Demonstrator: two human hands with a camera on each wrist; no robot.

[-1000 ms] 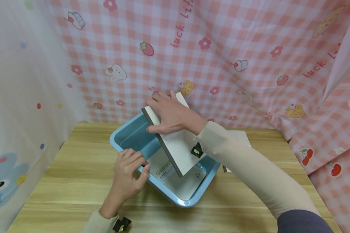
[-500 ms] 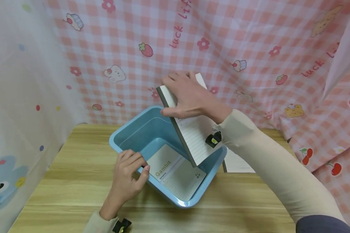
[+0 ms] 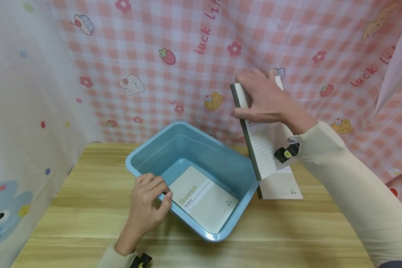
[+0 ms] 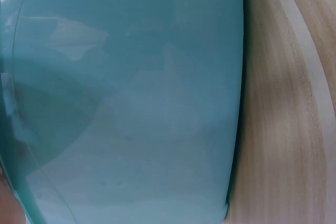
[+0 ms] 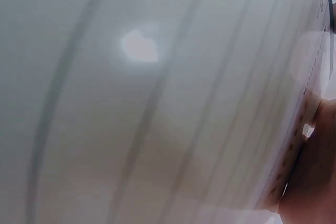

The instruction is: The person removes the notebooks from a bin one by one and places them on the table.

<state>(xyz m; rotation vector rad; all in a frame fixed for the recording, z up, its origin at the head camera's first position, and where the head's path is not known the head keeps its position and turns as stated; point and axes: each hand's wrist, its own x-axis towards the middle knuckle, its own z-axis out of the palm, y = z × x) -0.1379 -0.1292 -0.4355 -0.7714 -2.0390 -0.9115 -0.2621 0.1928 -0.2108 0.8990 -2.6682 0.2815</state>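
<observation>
A lined notebook with a dark spine (image 3: 251,149) is gripped by my right hand (image 3: 266,98), thumb on the spine side and fingers over the top edge. It hangs tilted above the basin's right corner. Its striped cover (image 5: 157,103) fills the right wrist view. My left hand (image 3: 150,199) holds the near-left rim of the blue plastic basin (image 3: 217,238), fingers curled over it. The basin's outer wall (image 4: 131,103) fills most of the left wrist view. Inside the basin, a "Gambit" notebook (image 3: 204,201) lies flat, cover up.
Another lined notebook (image 3: 281,186) lies on the wooden table (image 3: 87,208) to the right of the basin, partly hidden by the held one. A pink checked cloth (image 3: 187,74) hangs behind the table, and a pale printed cloth (image 3: 16,111) on the left.
My right hand has lifted the notebook up out of the basin and carried it rightward, uncovering the Gambit notebook inside. The left hand has stayed on the rim.
</observation>
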